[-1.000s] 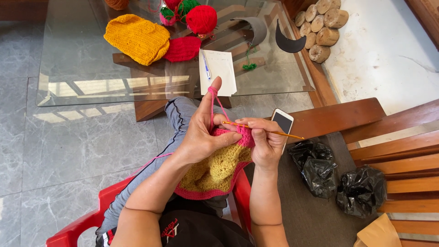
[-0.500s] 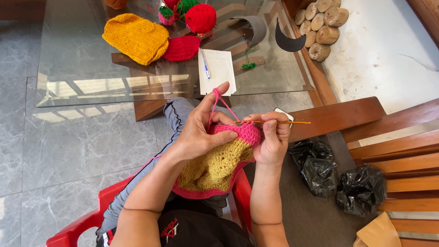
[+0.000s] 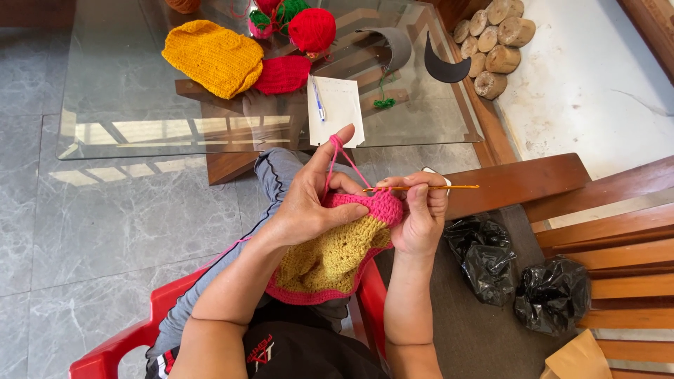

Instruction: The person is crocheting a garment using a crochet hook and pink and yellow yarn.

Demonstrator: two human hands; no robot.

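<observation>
Two bags: black plastic bags [image 3: 519, 274] sitting lower right.
Left hand [image 3: 312, 200]: gripping crochet piece [image 3: 337, 253], pink yarn [image 3: 337, 151] looping its forefinger.
Right hand [image 3: 421, 217]: pinching crochet hook [image 3: 428, 187].
Hidden: hook tip.

A glass table [image 3: 140, 133] holds an orange knitted piece [image 3: 213, 57], a red yarn ball [image 3: 312, 29], paper [image 3: 337, 109] — two black bags [image 3: 519, 274] lie near.

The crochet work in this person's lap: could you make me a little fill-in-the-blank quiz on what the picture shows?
1. The right hand holds a thin ____ crochet hook.
2. Pink yarn loops over the left hand's raised ____ finger.
3. The crochet piece is yellow with a ____ border.
4. The blue pen lies on a white ____ on the glass table.

Missing words: orange; index; pink; paper
</observation>
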